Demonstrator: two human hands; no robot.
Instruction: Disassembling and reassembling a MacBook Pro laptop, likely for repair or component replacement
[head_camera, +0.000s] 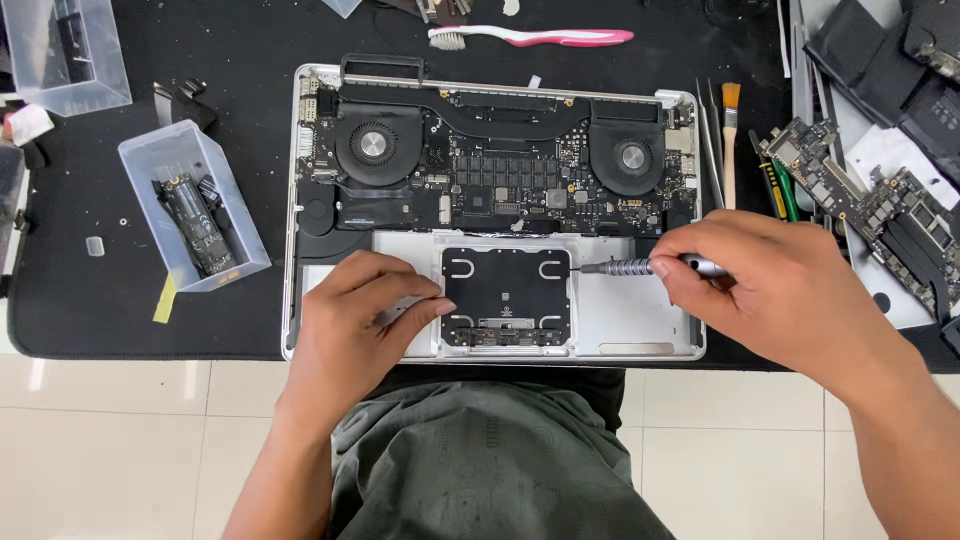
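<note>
1. Lap (480, 460): grey-green cloth, soft and creased, nearest the camera, below and between both hands.
2. Clear plastic bin (190, 205): rectangular, thin-walled, well left of the left hand; holds a long dark circuit stick.
3. Left hand (355, 320): holds nothing, lies flat with fingers spread on the bare silver palm-rest, fingertips just beside the black trackpad plate.
4. Opened laptop (495, 210): brushed aluminium shell, back cover off, under both hands; two round black fans and a dark green board above the knuckles.
5. Trackpad plate (507, 297): matte black square with pale curved markings, between the hands.
6. Toothbrush (535, 38): pink-and-white plastic, far above the hands on the black mat.
7. Screwdriver (640, 266): slim, knurled grey metal, lying level, tip at the plate's upper right corner.
8. Right hand (770, 285): fingers clenched around the screwdriver's handle.
9. Small brush (731, 135): orange bristles, pale handle, upright above the right hand beside metal tweezers.
10. Loose circuit boards (870, 205): dark, irregular, right of the right hand.
</note>
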